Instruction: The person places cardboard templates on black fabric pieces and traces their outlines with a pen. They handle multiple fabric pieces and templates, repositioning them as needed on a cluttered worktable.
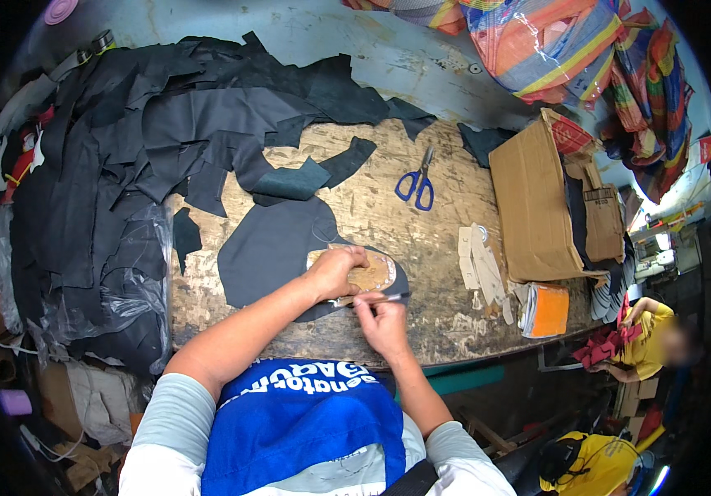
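We are pressing our left hand (pixel 335 271) flat on a tan cardboard pattern (pixel 372 271) lying on a dark leather piece (pixel 277 244) near the middle of the worn wooden table (pixel 446 322), while our right hand (pixel 382 322) is pinching a thin pen-like tool (pixel 388 298) at the pattern's near edge. We are judging the leather soft, light and floppy, best held flat under the palm; the pattern looks stiffer. Blue scissors (pixel 416 183) are lying farther off, a cardboard box (pixel 533 207) at right.

left hand (pixel 335 271) pressed flat, right hand (pixel 380 318) pinching
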Action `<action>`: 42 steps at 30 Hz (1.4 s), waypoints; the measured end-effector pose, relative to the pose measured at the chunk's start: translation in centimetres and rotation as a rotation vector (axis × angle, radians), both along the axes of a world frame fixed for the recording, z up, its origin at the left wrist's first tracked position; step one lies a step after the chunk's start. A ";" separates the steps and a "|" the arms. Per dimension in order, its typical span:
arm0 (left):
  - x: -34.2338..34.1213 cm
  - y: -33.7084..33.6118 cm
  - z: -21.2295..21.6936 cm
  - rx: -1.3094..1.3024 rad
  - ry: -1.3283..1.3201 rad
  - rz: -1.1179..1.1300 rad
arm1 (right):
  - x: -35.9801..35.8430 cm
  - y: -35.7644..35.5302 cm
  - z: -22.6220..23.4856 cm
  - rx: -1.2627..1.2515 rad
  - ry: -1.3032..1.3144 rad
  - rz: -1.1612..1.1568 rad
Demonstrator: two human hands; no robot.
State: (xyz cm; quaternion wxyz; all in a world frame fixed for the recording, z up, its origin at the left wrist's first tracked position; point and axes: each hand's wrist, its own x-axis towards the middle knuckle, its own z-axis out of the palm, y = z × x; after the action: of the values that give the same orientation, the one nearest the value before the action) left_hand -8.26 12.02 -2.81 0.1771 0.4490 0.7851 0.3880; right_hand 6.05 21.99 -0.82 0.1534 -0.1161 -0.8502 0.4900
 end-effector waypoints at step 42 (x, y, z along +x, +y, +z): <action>4.5 -15.5 0.1 -0.437 0.253 0.823 | -3.6 -2.7 -3.6 -0.294 0.235 0.081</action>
State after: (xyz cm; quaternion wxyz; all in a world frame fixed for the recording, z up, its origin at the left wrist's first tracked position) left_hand -3.78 -3.44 -2.75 0.0019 0.0971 0.9761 0.1942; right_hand 2.43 19.29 -4.42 0.2133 -0.0450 -0.7497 0.6249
